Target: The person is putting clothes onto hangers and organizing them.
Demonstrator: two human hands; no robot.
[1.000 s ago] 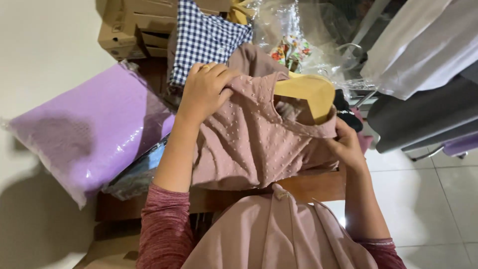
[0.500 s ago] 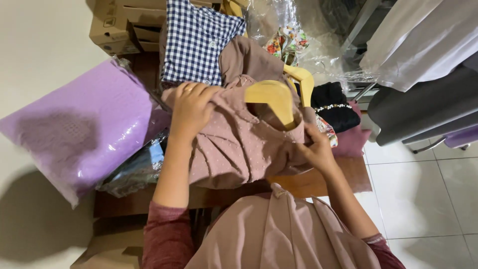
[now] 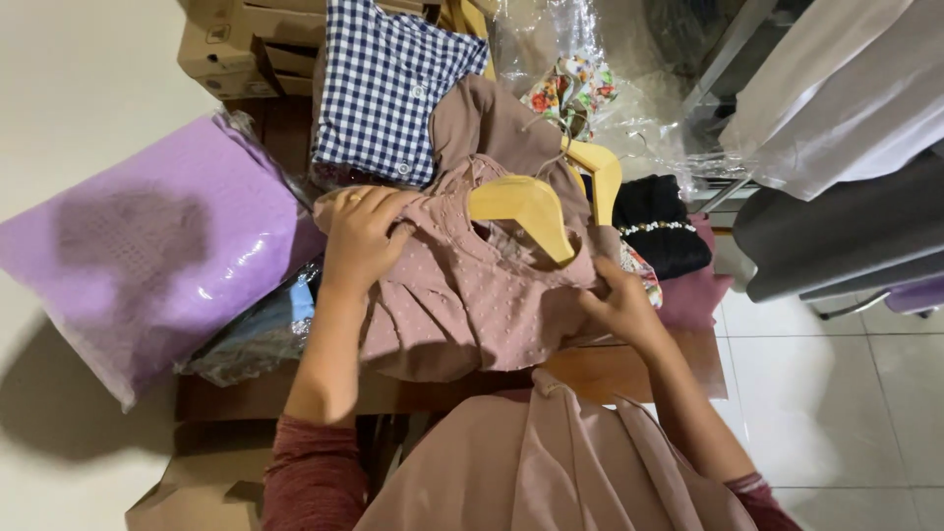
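Note:
A dusty-pink dotted garment lies on the low wooden table with a pale wooden hanger on its neckline. My left hand grips the garment's left shoulder; a ring shows on one finger. My right hand pinches the fabric at the garment's right side, just below the hanger's end. A second wooden hanger and a brown garment lie just behind.
A blue-and-white checked shirt lies at the back, a lilac bagged parcel at the left, cardboard boxes behind it. Clear plastic wrap, floral cloth and a black garment sit at the right. Grey and white clothes hang at far right.
The view has shifted, so the garment and hanger sit lower in frame. My left hand stays on the left shoulder; my right hand has moved in along the garment's right side.

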